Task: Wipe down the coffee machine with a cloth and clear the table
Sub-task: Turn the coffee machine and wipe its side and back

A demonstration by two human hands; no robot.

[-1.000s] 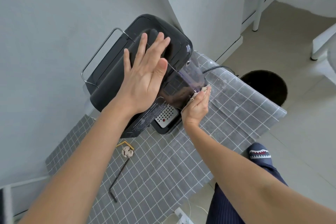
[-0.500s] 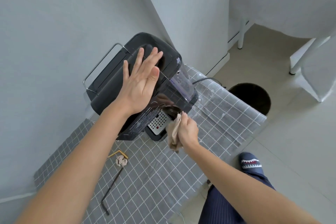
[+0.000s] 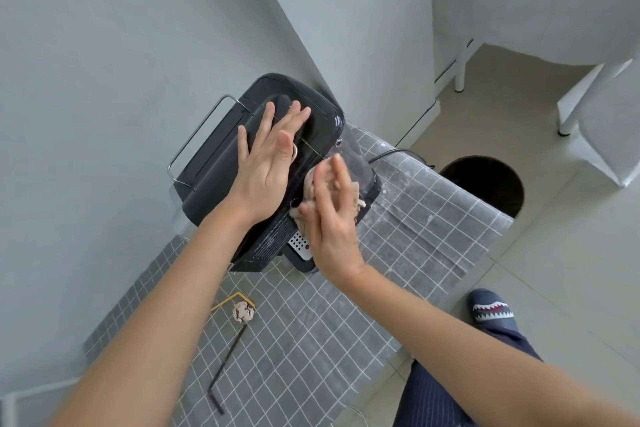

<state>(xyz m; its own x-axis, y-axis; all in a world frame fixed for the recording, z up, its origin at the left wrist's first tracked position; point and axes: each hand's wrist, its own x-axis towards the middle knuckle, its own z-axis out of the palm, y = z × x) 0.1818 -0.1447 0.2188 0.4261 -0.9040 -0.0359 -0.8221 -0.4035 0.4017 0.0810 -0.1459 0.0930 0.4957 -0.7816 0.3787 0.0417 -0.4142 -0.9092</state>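
Observation:
A black coffee machine (image 3: pixel 221 163) stands at the back of the table (image 3: pixel 311 340), against the wall. My left hand (image 3: pixel 266 163) lies flat on its top with the fingers spread, holding nothing. My right hand (image 3: pixel 329 211) presses a beige cloth (image 3: pixel 308 184) against the machine's front, above the perforated drip tray (image 3: pixel 298 243). The cloth bunches out from under the palm and fingers on both sides.
On the grey checked tablecloth lie a crumpled paper ball (image 3: pixel 243 311), a yellow bent strip (image 3: pixel 228 302) and a thin black stick (image 3: pixel 225 364). A dark round bin (image 3: pixel 485 184) stands on the floor past the table's right end. A power cord (image 3: pixel 391 152) runs behind the machine.
My right hand has lifted the cloth from beside the drip tray up onto the machine's front. The left hand has stayed flat on the top.

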